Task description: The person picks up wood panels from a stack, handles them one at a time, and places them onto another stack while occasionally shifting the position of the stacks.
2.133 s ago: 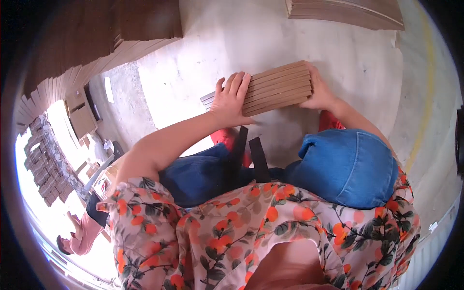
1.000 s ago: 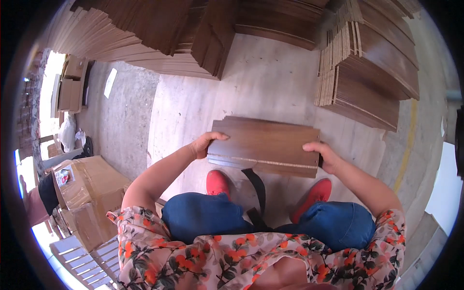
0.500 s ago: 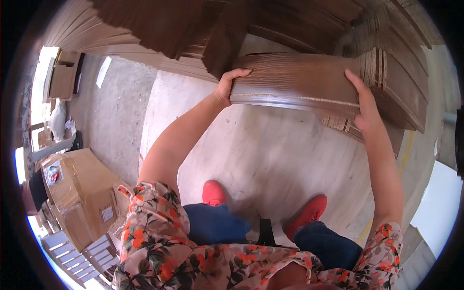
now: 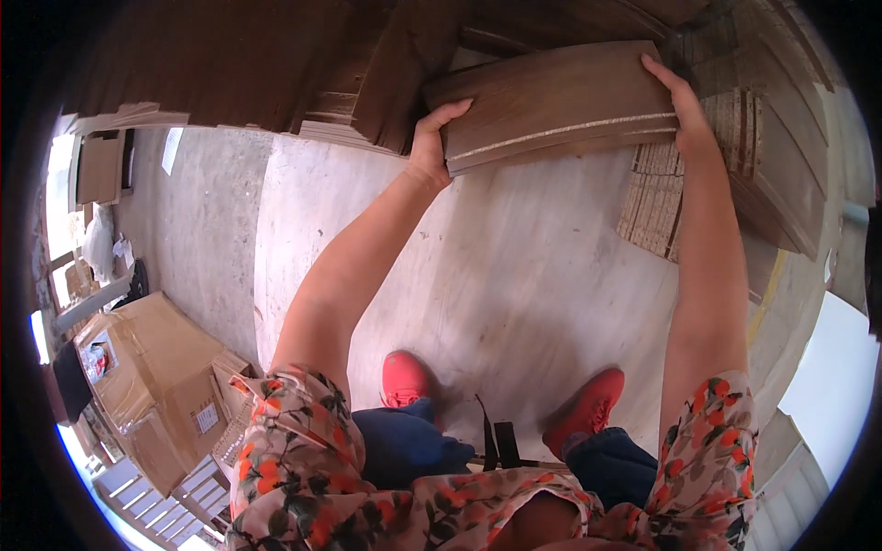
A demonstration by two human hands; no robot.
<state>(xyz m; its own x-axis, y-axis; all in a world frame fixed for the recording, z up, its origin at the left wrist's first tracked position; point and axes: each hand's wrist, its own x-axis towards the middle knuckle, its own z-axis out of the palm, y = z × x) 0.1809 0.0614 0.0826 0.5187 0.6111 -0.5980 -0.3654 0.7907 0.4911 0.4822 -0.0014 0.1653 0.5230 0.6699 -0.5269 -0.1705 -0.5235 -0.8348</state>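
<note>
Between my two hands I hold a short stack of dark brown wood-grain boards (image 4: 556, 96), with a pale raw edge running along its near side. My left hand (image 4: 434, 138) grips the left end, thumb on top and fingers hidden underneath. At the right end my right hand (image 4: 682, 101) is closed around the corner, thumb along the top face. Just beyond lie more brown boards (image 4: 524, 29). A stack of boards with raw chipboard ends (image 4: 652, 197) stands beside my right forearm.
A large pile of brown boards (image 4: 220, 64) fills the far left. More stacked boards (image 4: 781, 138) stand at the right. A taped cardboard box (image 4: 165, 386) is at the left above a slatted pallet (image 4: 165, 496). A white sheet (image 4: 831, 386) lies at the far right.
The held boards have moved farther from me and tilted, their right end now farther away than the left. More of the chipboard-ended stack shows near my right forearm.
</note>
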